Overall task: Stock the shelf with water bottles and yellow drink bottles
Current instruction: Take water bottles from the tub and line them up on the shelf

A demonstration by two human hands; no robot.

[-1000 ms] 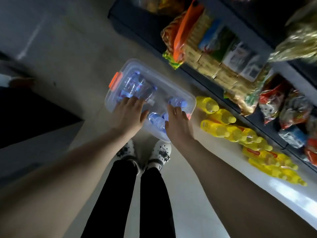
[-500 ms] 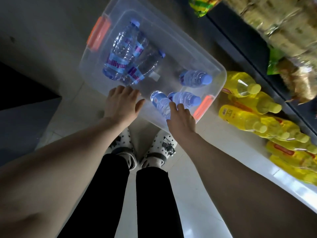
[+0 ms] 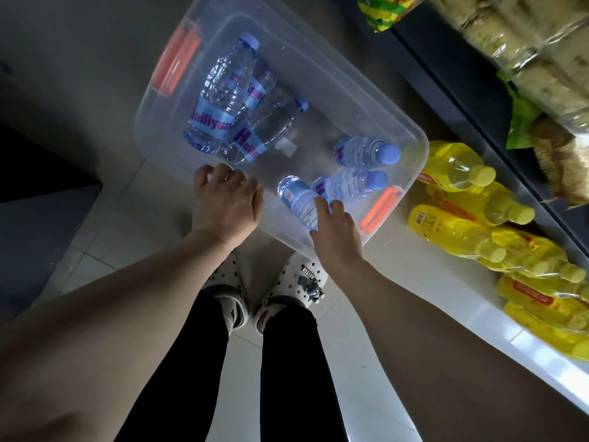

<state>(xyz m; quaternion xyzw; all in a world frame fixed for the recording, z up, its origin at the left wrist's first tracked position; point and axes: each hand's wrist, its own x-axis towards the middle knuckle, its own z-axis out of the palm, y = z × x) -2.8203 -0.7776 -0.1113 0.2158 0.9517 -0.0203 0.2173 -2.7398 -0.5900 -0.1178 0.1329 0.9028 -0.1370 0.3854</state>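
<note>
A clear plastic bin [image 3: 322, 63] with orange handles stands on the floor in front of my feet. Several water bottles with blue caps lie inside: a pair [image 3: 223, 100] at the far left and two [image 3: 366, 153] at the right end. My left hand [image 3: 224, 202] is at the bin's near rim with its fingers curled over the edge. My right hand [image 3: 336, 232] reaches over the same rim and its fingers curl onto another water bottle [image 3: 294, 196] lying just inside. Yellow drink bottles [image 3: 471, 215] lie in a row on the low white shelf [image 3: 478, 317] to the right.
Above the white shelf runs a dark shelf [image 3: 462, 78] stacked with snack packets [image 3: 541, 74]. A green and yellow bag [image 3: 385, 11] hangs over its front edge. My white clogs [image 3: 299, 282] stand just behind the bin. A dark block [image 3: 38, 173] sits at the left.
The view has dropped closer to the bin. My left fingers have gone from lying flat to curling over the rim. My right hand has stayed on the near water bottle.
</note>
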